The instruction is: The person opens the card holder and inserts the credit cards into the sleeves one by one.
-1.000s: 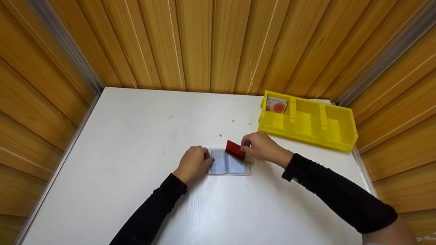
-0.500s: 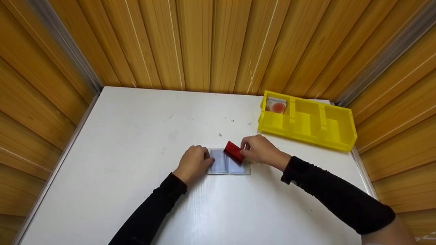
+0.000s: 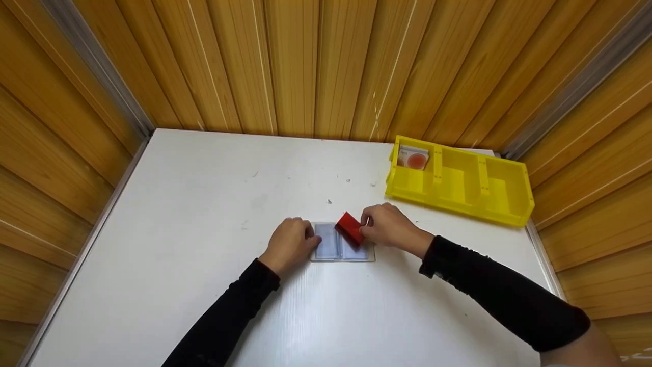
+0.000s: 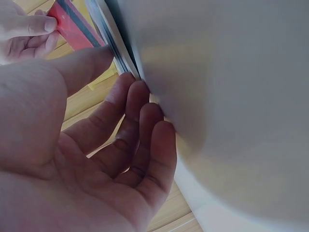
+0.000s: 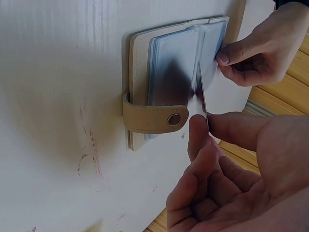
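Your right fingers pinch a glossy red card over the clear sleeves of the stitched wallet. Your left fingers pinch the wallet's nine-o'clock edge.

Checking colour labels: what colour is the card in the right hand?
The card is red with a dark stripe; best seen in the left wrist view.

a yellow bin (three compartments, a red-spotted packet in the leftmost) sits at the frame's right. wood-patterned panels span the top.
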The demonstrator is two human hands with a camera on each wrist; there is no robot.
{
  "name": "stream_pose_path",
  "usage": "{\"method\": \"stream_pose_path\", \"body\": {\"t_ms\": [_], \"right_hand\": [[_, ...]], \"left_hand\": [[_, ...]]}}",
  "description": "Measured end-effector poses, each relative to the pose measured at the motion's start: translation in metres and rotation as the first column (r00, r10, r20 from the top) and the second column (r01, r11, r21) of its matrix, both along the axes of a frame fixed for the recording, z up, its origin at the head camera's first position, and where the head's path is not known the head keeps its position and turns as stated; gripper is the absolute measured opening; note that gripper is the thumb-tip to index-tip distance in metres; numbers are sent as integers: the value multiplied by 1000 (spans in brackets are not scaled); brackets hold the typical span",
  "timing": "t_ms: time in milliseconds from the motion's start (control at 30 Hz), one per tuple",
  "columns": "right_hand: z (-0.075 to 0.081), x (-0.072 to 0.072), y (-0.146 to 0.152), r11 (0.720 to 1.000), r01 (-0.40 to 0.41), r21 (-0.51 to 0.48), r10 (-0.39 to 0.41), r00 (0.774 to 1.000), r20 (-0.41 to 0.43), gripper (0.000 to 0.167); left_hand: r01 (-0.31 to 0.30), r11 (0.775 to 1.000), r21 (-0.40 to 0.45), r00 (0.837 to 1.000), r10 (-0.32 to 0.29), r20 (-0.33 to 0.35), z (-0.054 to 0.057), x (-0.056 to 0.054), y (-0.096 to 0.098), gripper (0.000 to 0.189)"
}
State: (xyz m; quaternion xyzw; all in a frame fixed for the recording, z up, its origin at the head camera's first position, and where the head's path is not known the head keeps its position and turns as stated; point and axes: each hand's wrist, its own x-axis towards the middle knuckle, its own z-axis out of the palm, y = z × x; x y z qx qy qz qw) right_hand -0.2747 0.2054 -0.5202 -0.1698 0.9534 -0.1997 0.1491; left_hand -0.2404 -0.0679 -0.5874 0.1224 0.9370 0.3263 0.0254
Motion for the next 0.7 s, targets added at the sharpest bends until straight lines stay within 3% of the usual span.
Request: {"method": "stream_pose_path", "body": {"t_ms": [367, 700], "right_hand": [[0, 0, -1, 999, 17, -35, -15, 999, 44, 10], [-4, 1, -4, 999, 35, -40, -32, 998, 58, 12]], "left_hand": [[-11, 1000, 12, 1000, 11, 24, 2, -1, 1, 22], [1, 1000, 7, 1000, -1, 4, 1, 0, 0, 21]]}}
